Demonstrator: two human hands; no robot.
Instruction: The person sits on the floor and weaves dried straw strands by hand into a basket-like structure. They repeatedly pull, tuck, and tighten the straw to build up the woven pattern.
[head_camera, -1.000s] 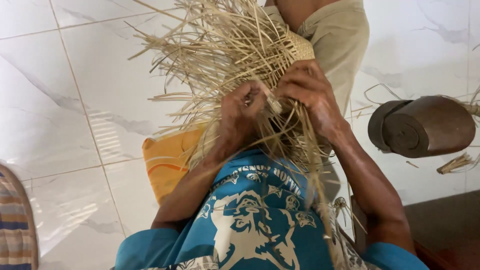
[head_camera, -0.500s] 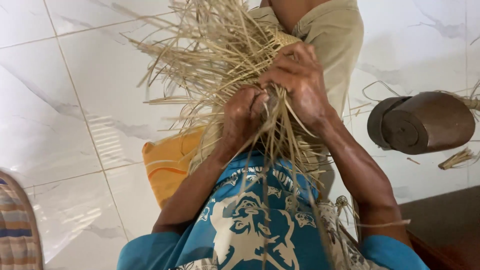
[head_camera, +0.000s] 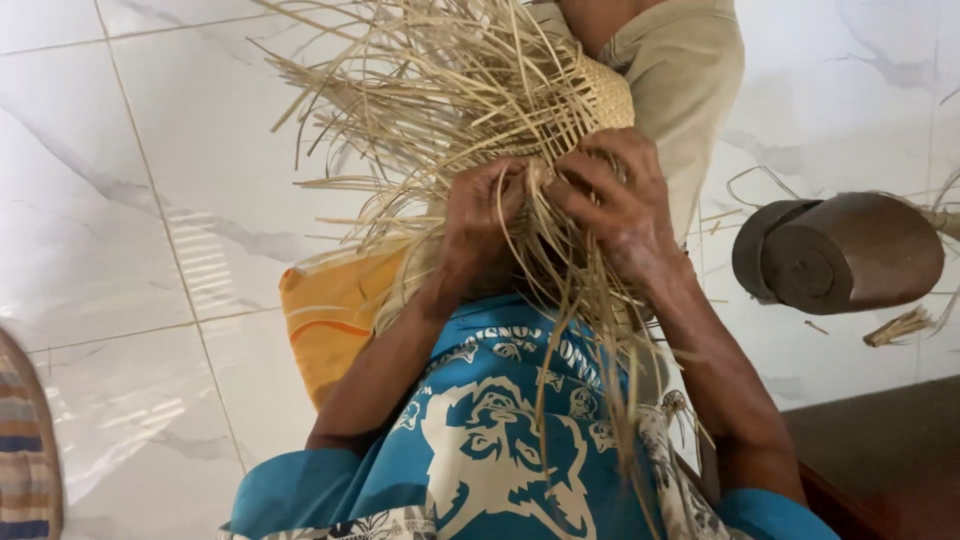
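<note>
A half-woven basket piece (head_camera: 600, 92) of pale straw sits in front of me, with many loose strips (head_camera: 420, 100) fanning up and to the left. My left hand (head_camera: 482, 215) pinches strips at the woven edge. My right hand (head_camera: 615, 205) grips the woven part just beside it, fingers curled over the strips. Long strips hang down between my forearms over my blue printed shirt (head_camera: 500, 440).
A brown wooden cylinder block (head_camera: 845, 255) lies on the white tiled floor (head_camera: 120, 200) at the right, straw scraps (head_camera: 900, 328) beside it. An orange cloth (head_camera: 335, 315) lies under my left arm. Beige trousers (head_camera: 685, 90) of a person show at top. A striped mat (head_camera: 25, 450) is at left.
My right hand has dropped from the top of the woven part back down next to my left hand, and the straw bundle has shifted slightly.
</note>
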